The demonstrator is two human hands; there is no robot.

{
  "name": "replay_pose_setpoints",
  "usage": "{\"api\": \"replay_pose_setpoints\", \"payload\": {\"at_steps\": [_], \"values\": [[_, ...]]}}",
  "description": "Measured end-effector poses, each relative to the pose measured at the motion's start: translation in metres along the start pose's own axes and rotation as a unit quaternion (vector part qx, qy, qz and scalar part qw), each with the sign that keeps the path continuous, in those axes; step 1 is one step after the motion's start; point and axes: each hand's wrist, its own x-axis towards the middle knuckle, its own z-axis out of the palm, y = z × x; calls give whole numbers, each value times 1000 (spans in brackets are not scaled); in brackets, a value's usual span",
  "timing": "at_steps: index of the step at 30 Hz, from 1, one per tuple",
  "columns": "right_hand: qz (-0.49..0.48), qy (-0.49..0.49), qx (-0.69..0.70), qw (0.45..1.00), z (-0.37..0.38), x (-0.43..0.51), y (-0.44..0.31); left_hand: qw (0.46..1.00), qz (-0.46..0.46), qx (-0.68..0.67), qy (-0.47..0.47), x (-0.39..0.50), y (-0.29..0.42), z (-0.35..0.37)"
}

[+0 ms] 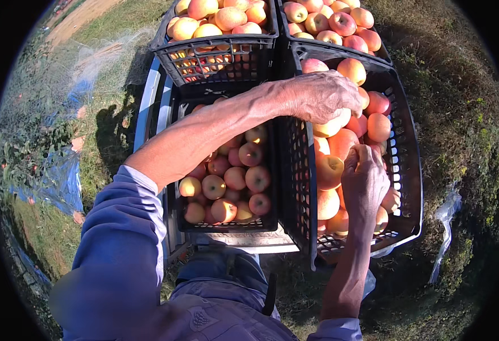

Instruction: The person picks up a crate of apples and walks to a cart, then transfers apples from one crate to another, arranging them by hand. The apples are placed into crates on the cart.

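Note:
Both my hands are inside the black plastic crate [412, 183] at the right, which holds many red-and-yellow apples [330, 171]. My left hand [328, 96] reaches across from the left, palm down. Its fingers curl over the apples near the crate's far part, close to a pale yellow apple [329, 127]. Lower down, my right hand [366, 177] has bent fingers, with thumb and forefinger close together beside a large orange-red apple [343, 144]. The hands' own backs hide their fingertips, so any grip on an apple cannot be made out.
A lower black crate [273, 187] of shaded apples stands left of it, beneath my left forearm. Two more apple-filled crates, one far left [215, 42] and one far right [290, 40], stand behind. All are on a metal-railed carrier [147, 104]. Grass and plastic sheeting [64, 183] lie around.

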Motion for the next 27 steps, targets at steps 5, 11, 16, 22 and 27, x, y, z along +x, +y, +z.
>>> {"api": "replay_pose_setpoints", "payload": {"at_steps": [5,11,16,22,27], "values": [[-2,64,389,919,-62,-60,-95,868,-312,-72,378,-159,20,-55],[-16,-227,216,949,129,-80,-166,797,-601,47,28,-375,6,91],[-38,-191,95,976,253,-69,-145,793,-569,191,-105,-370,6,155],[28,-270,151,951,237,-48,-165,731,-669,130,-31,-377,-8,144],[105,-190,463,859,65,-51,-158,702,-559,-268,350,-264,45,63]]}}
